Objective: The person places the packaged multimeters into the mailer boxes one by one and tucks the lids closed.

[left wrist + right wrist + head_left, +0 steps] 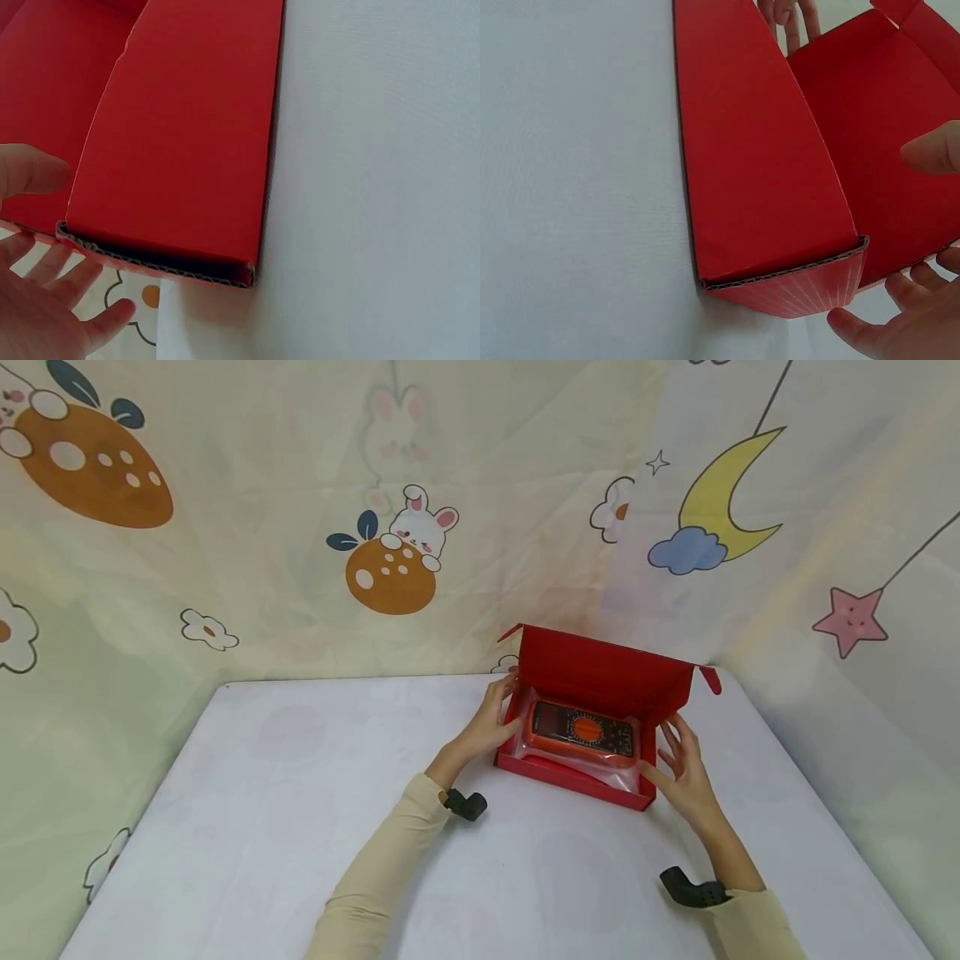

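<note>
A red cardboard box (566,780) lies on the white table with its lid (600,675) raised at the back. Inside it is an orange and black multimeter (588,728) in a clear plastic bag (603,771). The left hand (487,720) holds the box's left end, fingers along the outer wall and thumb over the rim. At the right end, the right hand (684,772) holds the box likewise. Both wrist views show the box's front wall (180,135) and corrugated edges, with the left thumb (34,171) and right thumb (934,150) above the inside; the multimeter is hidden there.
The white table (300,802) meets a patterned cloth backdrop (285,527) close behind the box. Dark curved mounts, one on the left wrist (467,805) and one on the right (692,888), stick out over the table.
</note>
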